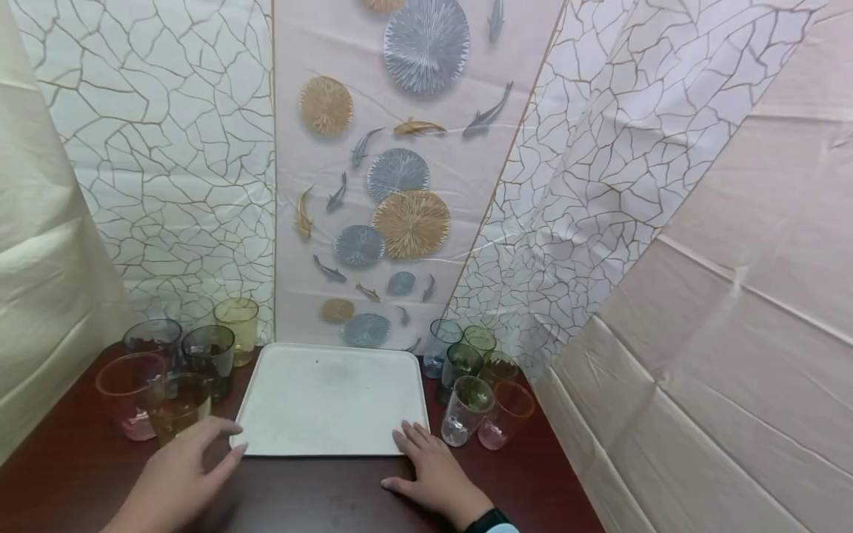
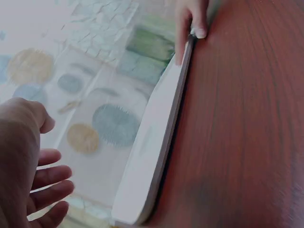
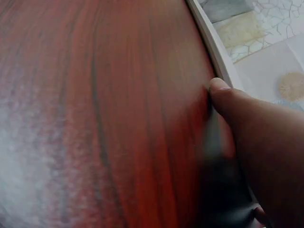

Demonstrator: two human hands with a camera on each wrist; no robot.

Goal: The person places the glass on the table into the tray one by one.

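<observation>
A white rectangular tray [image 1: 333, 403] lies on the dark red wood-grain table. My left hand [image 1: 176, 474] is near its front left corner, thumb and fingers spread apart. In the left wrist view, this hand's fingers [image 2: 52, 183] are loosely bent with nothing between them. At the front right corner, my right hand [image 1: 435, 472] rests with straight fingers over the tray's rim. Its thumb [image 3: 221, 88] lies along the front edge in the right wrist view. A brown tumbler [image 1: 176, 403] stands just beyond the left hand, partly hidden by it.
Left of the tray stand several tinted tumblers, among them a red one [image 1: 133, 400], a dark grey one [image 1: 209, 363] and a yellow one [image 1: 238, 326]. On the right are more, including a clear tumbler [image 1: 466, 414] and a red tumbler [image 1: 505, 418]. Patterned cloth [image 1: 373, 185] hangs behind.
</observation>
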